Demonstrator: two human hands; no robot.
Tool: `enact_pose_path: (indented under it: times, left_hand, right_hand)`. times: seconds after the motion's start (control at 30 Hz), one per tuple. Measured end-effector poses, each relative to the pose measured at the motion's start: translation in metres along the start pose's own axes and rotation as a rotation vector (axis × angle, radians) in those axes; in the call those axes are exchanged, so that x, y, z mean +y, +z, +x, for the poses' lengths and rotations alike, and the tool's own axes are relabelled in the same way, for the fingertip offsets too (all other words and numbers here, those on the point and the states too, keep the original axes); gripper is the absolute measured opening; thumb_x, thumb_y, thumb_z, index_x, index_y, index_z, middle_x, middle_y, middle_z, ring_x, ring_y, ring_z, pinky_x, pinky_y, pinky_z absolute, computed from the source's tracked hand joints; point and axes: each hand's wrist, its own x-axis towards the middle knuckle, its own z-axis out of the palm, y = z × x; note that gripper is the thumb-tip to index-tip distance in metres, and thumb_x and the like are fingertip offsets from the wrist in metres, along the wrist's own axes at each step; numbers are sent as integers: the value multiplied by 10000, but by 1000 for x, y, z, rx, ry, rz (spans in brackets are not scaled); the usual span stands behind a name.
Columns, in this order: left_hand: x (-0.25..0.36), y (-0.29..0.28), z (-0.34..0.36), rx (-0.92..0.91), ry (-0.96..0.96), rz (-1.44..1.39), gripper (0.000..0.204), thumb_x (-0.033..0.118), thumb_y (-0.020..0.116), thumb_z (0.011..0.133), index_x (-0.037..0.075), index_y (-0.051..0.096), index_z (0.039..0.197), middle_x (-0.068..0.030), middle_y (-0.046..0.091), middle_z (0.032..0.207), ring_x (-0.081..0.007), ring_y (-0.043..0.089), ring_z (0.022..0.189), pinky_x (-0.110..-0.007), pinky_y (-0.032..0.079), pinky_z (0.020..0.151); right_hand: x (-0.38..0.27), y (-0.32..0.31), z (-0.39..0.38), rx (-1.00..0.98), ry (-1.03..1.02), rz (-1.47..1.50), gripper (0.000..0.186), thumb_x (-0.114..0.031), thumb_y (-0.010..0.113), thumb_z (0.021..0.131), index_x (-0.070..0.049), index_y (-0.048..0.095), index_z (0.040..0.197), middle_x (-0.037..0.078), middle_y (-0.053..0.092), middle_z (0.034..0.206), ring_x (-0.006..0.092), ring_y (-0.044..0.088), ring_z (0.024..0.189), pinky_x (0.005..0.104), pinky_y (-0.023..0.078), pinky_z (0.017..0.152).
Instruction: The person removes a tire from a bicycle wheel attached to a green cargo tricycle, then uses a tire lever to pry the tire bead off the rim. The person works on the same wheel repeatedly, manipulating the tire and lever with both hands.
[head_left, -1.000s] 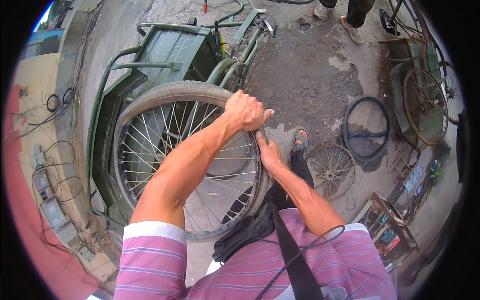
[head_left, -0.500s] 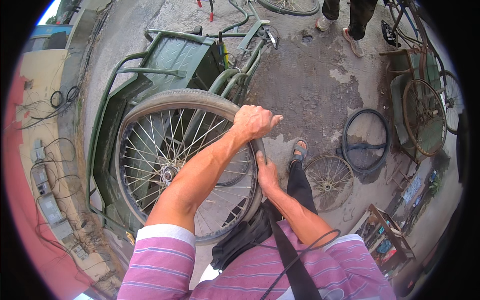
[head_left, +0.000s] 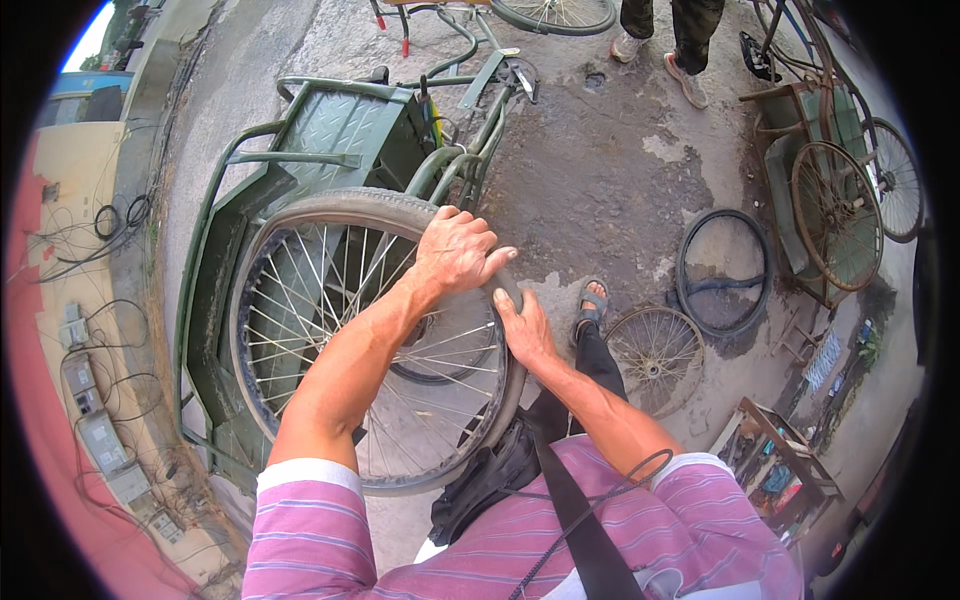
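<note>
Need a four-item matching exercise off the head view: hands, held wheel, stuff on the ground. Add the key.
Things:
1. Left hand
2. Loose tire
3. Right hand
4. Spoked wheel by the sandal

Places and states:
A. On the ground, hub showing at its middle
B. On the held wheel, forearm clear of its spokes
C. Dark strip across its open middle
D. On the held wheel, forearm crossing in front of its spokes

Pairs: 1-D, 2-C, 3-B, 4-A

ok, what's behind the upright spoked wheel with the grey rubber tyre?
Through the spokes of the grey-tyred wheel: part of the green metal cart, grey ground. Whatever lies directly behind the bare left forearm and the tyre is covered.
</note>
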Motion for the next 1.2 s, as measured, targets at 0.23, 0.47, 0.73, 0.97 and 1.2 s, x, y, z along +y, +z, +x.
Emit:
enact_pose_path:
  times: [0.23, 0.47, 0.73, 0.97, 1.2]
  left_hand:
    - [-3, -7, 30, -440, -71, -21, 616, 534, 556, 1081, 70, 812, 768, -162, 775, 821, -360, 742, 845, -471, 475, 877]
    - [5, -2, 64, -753, -288, -7, 612, 536, 484, 1125, 68, 871, 1056, -175, 834, 1064, -331, 798, 1049, -480, 516, 992]
    - [30, 18, 56, -613, -296, -57, 677, 575, 473, 1128, 45, 861, 965, -203, 825, 980, -379, 807, 975, -506, 601, 883]
    - [44, 10, 30, -18, -302, -237, 506, 466, 627, 1069, 58, 756, 801, -178, 731, 796, -419, 713, 773, -523, 555, 754]
    - [0, -3, -18, 399, 52, 30, 308, 372, 717, 1005, 108, 727, 847, -61, 662, 836, -287, 669, 901, -444, 469, 993]
  right_hand:
    - [3, 7, 26, -46, -10, 56, 913, -813, 497, 1027, 55, 658, 1261, 334, 748, 1075, 513, 724, 1087, 560, 532, 944]
    - [-12, -1, 26, -197, 293, 254, 777, -705, 583, 1064, 52, 737, 1145, 156, 735, 948, 253, 666, 901, 433, 518, 848]
    - [28, 18, -8, -61, 331, 359, 646, -666, 622, 1073, -35, 743, 1012, 16, 654, 812, 135, 560, 738, 348, 453, 673]
    - [26, 16, -28, -77, 303, 219, 875, -773, 512, 1051, 46, 744, 1250, 263, 761, 1080, 396, 699, 1091, 516, 476, 1041]
    - [60, 13, -51, -48, 201, 45, 890, -738, 491, 1073, 108, 676, 1280, 337, 737, 1146, 446, 694, 1159, 541, 485, 1035]
